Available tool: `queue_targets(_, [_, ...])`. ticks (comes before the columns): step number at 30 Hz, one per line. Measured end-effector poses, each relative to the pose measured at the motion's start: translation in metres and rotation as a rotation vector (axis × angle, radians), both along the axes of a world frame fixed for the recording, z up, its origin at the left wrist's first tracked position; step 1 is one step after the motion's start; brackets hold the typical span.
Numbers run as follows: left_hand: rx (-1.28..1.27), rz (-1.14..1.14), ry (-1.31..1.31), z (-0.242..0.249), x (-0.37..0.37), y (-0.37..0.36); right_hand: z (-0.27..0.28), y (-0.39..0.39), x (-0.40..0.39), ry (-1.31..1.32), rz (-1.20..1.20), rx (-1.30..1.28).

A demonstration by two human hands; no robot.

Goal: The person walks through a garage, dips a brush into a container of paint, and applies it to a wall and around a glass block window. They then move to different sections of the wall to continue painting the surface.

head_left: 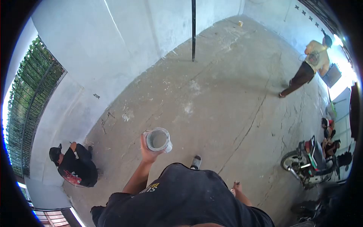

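My left hand (146, 153) is wrapped round a pale grey-white plastic pail (166, 145), held out in front of my body above the floor. Its open top faces up, and the inside looks grey and smeared. Down at my right side, my right hand (235, 189) is closed, partly hidden by my dark shirt. A small dark tip shows at its fingers, too small to name.
Concrete floor (211, 113) with cracks and white splashes spreads ahead. A black post (193, 30) stands near the white wall (162, 22). One person (77, 166) crouches at the left wall; another person (312, 62) is far right. A motorcycle (314, 160) stands right.
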State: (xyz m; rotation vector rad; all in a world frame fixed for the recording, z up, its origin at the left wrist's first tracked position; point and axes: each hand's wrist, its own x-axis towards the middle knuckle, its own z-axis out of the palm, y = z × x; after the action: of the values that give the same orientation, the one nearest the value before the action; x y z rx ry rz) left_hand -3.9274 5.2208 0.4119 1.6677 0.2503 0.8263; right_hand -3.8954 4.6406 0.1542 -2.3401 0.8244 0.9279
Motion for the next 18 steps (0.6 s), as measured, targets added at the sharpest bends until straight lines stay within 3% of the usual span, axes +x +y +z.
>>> queue_targets(1, [-0.003,0.013,-0.004,0.006,0.021,0.004,0.019,0.01,0.033,0.093,-0.03,-0.008])
queue_targets(2, [-0.047,0.017,-0.059,0.013,0.046,0.012,-0.018,0.002,0.066,-0.004,0.168,-0.083])
queue_targets(3, [-0.092,0.022,-0.112,0.019,0.068,0.02,-0.018,0.016,0.102,-0.01,0.182,-0.088])
queue_targets(5, [-0.083,0.052,-0.083,0.029,0.105,0.039,-0.013,0.056,0.167,-0.32,0.341,-0.126])
queue_targets(10, [-0.16,0.002,-0.027,0.02,0.209,0.088,-0.005,0.178,0.334,-0.447,0.45,-0.039])
queue_targets(12, [-0.094,-0.064,0.352,-0.023,0.237,0.12,-0.009,0.226,0.381,-0.418,0.632,0.036])
queue_targets(13, [-0.095,-0.072,0.351,-0.031,0.252,0.127,-0.003,0.245,0.398,-0.418,0.626,0.032])
queue_targets(15, [-0.163,-0.072,0.232,-0.037,0.303,0.145,0.014,0.282,0.443,-0.081,0.445,0.061])
queue_targets(18, [-0.253,-0.052,0.143,-0.03,0.37,0.169,-0.049,0.255,0.49,0.007,0.306,0.167])
